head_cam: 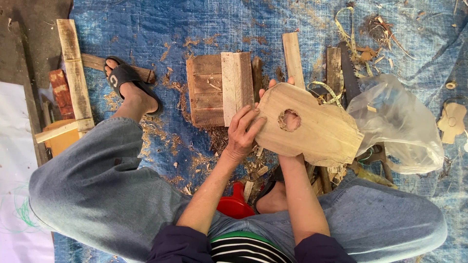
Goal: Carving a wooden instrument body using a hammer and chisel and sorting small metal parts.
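Observation:
I hold a flat, rounded wooden board (319,129) with a rough round hole near its left end, tilted above the ground. My left hand (243,132) lies on the board's left edge, fingers spread over the top face. My right hand (278,87) is mostly hidden beneath the board; only its fingertips show curling over the far edge, and its forearm comes up from below. Through the hole a bit of finger shows.
A small crate of wooden slats (214,90) lies ahead on the blue tarp (195,24). Planks (73,73) lie left, a saw blade (348,73), a tape measure (326,92) and a clear plastic bag (399,126) right. Wood shavings are scattered about. A red object (234,202) sits between my legs.

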